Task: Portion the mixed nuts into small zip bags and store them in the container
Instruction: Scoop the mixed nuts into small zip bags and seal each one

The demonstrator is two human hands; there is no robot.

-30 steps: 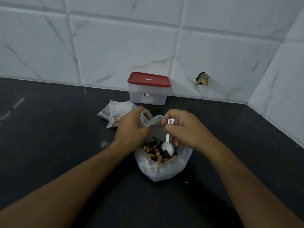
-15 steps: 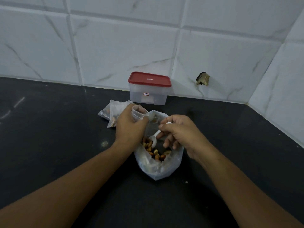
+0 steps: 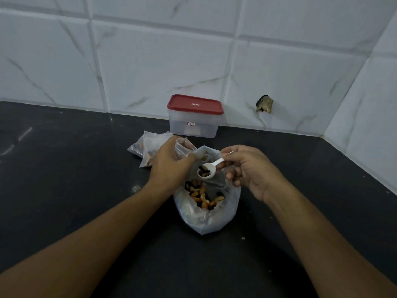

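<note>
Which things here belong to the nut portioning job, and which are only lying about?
For the job:
- left hand, holding the small zip bag
- right hand, holding the white spoon with nuts
- big bag of mixed nuts
- filled small bags
- red-lidded container

Just there:
- dark broken spot on the wall tile
- pale specks on the counter

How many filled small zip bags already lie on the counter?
2: one filled bag farther left, another overlapping it, both behind the left hand; the hand may hide more.

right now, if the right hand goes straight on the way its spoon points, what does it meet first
Probably the left hand, gripping the small bag just past the spoon bowl; depth is unclear from one view.
</note>
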